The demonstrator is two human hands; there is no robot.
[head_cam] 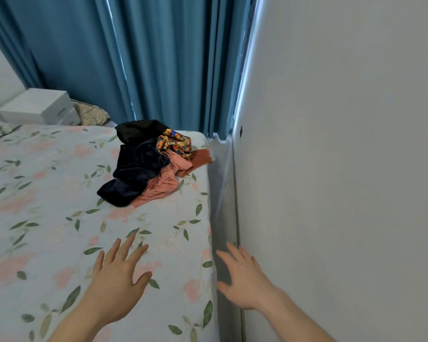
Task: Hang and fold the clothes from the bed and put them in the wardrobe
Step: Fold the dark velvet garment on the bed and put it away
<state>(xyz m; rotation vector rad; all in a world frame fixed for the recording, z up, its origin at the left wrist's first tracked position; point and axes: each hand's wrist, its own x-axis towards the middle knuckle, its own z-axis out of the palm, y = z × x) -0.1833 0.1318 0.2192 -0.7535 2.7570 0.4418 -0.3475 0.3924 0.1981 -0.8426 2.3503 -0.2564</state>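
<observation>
A heap of crumpled clothes lies at the far right corner of the bed (47,198), which has a pale floral sheet. In the heap I see a dark navy velvet garment (134,174), a black one (139,130), a bright patterned piece (174,141), a salmon pink garment (162,186) and a rust orange one (198,157). My left hand (120,275) hovers over the sheet near the bed's front, fingers spread, holding nothing. My right hand (242,277) reaches forward over the gap beside the bed, fingers straight and empty. Both hands are well short of the heap.
A grey wall (344,169) runs close along the bed's right side, leaving a narrow gap. Blue curtains (146,58) hang behind the bed. A white bedside cabinet (38,107) and a patterned pillow (90,114) sit at the far left.
</observation>
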